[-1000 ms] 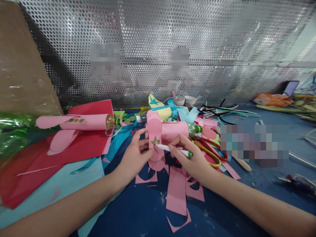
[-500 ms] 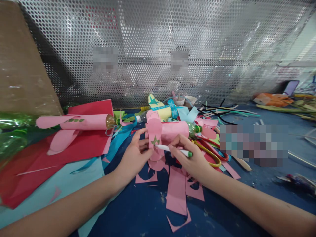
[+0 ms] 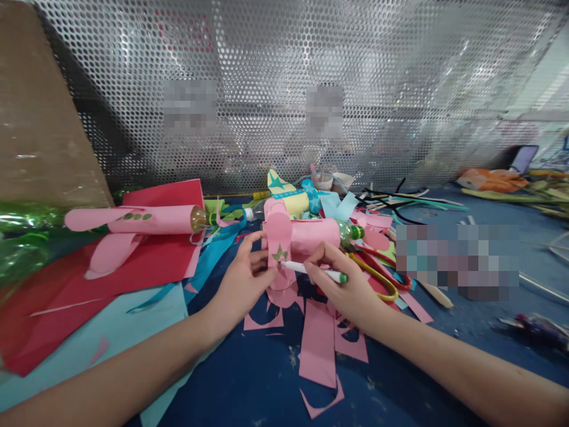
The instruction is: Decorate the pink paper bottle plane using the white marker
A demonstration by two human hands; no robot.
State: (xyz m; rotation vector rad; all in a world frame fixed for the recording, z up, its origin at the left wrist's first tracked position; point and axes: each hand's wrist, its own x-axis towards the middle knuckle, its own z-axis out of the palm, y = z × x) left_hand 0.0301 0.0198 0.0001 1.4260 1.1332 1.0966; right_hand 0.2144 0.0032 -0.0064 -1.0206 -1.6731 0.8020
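A white marker with a green end (image 3: 316, 271) is pinched in my right hand (image 3: 342, 279), its tip touching a pink paper wing (image 3: 278, 228). A green star (image 3: 280, 254) is drawn on that wing, just above the marker tip. My left hand (image 3: 246, 273) grips the wing's left edge, thumb on its surface and fingers bent behind or beside it. The wing lies across a plastic bottle wrapped in pink paper (image 3: 315, 236), whose green-capped neck (image 3: 351, 231) points right. Below the wing are pink paper offcuts (image 3: 317, 344).
Scissors with red and yellow handles (image 3: 377, 276) lie right of my right hand. Another pink-wrapped bottle (image 3: 164, 220) rests at left on red paper (image 3: 146, 261), with light blue paper (image 3: 111, 332) nearer me. A yellow-wrapped bottle (image 3: 297, 204) lies behind, before a perforated metal panel (image 3: 267, 71).
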